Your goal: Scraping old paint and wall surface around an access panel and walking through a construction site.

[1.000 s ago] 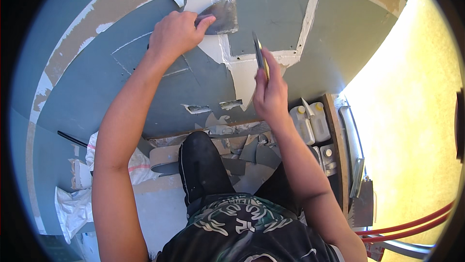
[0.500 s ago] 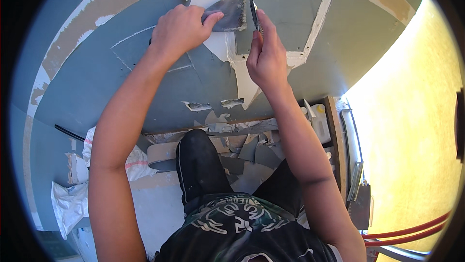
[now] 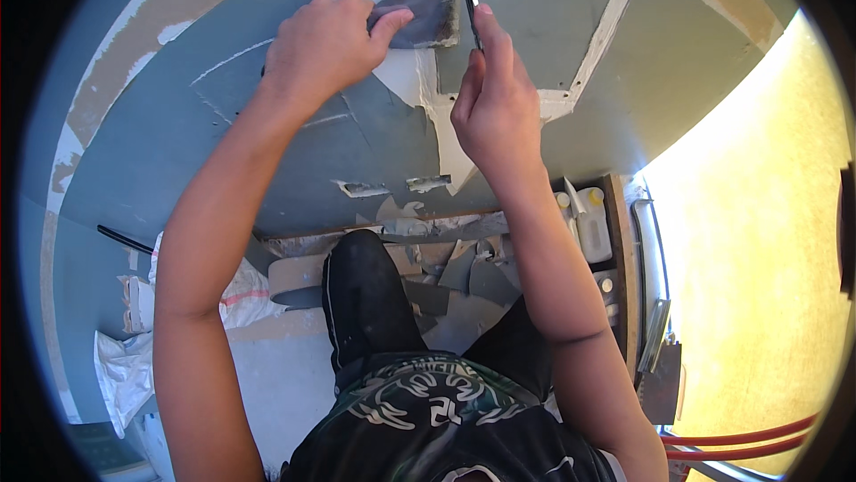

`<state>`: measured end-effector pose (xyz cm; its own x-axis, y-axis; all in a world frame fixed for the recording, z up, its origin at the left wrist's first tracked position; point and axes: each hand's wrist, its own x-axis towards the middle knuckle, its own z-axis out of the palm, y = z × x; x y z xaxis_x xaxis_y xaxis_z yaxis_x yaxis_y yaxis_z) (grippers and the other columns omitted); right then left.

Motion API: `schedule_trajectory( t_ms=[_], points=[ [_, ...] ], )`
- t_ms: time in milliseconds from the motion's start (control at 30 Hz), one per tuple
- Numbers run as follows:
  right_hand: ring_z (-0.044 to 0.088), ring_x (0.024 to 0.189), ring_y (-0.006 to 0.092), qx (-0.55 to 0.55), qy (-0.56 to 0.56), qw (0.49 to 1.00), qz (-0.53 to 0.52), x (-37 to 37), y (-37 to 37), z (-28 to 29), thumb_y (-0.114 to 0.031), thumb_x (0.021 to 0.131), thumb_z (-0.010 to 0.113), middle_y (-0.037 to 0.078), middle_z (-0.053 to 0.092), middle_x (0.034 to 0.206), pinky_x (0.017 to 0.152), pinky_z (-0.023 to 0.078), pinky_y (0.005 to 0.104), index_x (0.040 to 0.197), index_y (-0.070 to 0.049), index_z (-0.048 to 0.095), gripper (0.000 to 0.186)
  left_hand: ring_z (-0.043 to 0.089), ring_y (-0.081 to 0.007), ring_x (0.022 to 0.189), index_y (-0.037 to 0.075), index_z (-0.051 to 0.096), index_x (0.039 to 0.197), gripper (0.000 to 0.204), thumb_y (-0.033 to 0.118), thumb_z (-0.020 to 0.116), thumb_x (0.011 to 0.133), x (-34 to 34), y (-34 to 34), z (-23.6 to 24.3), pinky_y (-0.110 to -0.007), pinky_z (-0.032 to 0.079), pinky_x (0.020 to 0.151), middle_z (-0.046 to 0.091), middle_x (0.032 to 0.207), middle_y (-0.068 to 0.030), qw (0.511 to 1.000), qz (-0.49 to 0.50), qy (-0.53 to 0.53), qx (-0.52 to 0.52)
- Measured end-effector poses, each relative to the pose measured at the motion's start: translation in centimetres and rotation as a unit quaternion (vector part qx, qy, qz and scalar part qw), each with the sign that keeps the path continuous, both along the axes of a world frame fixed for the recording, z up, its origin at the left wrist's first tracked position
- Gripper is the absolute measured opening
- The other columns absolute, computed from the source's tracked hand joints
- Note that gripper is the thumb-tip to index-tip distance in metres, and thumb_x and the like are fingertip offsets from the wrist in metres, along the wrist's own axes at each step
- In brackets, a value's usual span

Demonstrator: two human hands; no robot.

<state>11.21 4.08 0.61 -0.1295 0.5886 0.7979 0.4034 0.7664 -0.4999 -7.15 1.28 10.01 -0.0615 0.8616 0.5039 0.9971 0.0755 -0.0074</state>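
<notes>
The scraper [image 3: 435, 11] lies broadside over the left edge of the screwed-on patch [image 3: 526, 32] in the grey wall [image 3: 312, 165]; whether it presses on the wall I cannot tell. The left hand [image 3: 321, 45] pinches it, thumb on its face, fingers curled behind. Just beside its rough straight edge stands the slim dark knife [image 3: 468, 2], closed in the right hand [image 3: 499, 112] with the index finger along it; contact between the two tools is unclear. The chief risk, I judge, is the knife skidding off that uneven edge and across the scraper toward the left thumb, should the pressure be too hard or the angle too flat. A weak pinch could also let the scraper twist. A slip the other way might score the patch or chip the white filler [image 3: 593, 36] around it. Lower down, a torn white strip [image 3: 453, 156] could peel further if snagged. Below the wall, loose scraps [image 3: 490, 281] lie by the knee [image 3: 361, 259] and could slide underfoot.
</notes>
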Motion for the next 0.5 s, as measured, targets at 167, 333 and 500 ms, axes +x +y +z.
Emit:
schedule_trajectory(
  t_ms=[167,333,500],
  points=[
    [0.066,0.083,0.0412,-0.009,-0.024,0.999,-0.019,0.1,-0.4,-1.4,0.002,0.093,0.056,0.022,0.064,0.104,0.07,0.057,0.0483,0.148,-0.01,0.043,0.059,0.07,-0.0442,0.078,0.003,0.075,0.086,0.059,0.058,0.057,0.096,0.6,-0.1,0.2,-0.052,0.058,0.07,0.07,0.075,-0.0241,1.0,0.016,0.001,-0.003],
    [0.069,0.096,0.0433,-0.075,-0.054,0.996,-0.018,0.4,-1.2,-4.0,0.003,0.096,0.053,0.024,0.068,0.114,0.079,0.057,0.0492,0.147,-0.007,0.043,0.052,0.07,-0.0439,0.078,0.003,0.075,0.087,0.058,0.057,0.057,0.096,0.6,-0.1,0.2,-0.052,0.057,0.07,0.07,0.075,-0.0248,1.0,0.023,-0.007,-0.001],
    [0.064,0.066,0.0395,-0.042,-0.056,0.997,-0.017,0.4,-1.1,-5.5,0.001,0.089,0.059,0.019,0.059,0.088,0.06,0.056,0.0489,0.153,-0.012,0.039,0.068,0.07,-0.0436,0.079,0.002,0.075,0.088,0.059,0.057,0.057,0.097,0.2,0.0,0.0,-0.052,0.057,0.071,0.07,0.076,-0.0238,1.0,0.016,0.004,-0.005]
  ],
)
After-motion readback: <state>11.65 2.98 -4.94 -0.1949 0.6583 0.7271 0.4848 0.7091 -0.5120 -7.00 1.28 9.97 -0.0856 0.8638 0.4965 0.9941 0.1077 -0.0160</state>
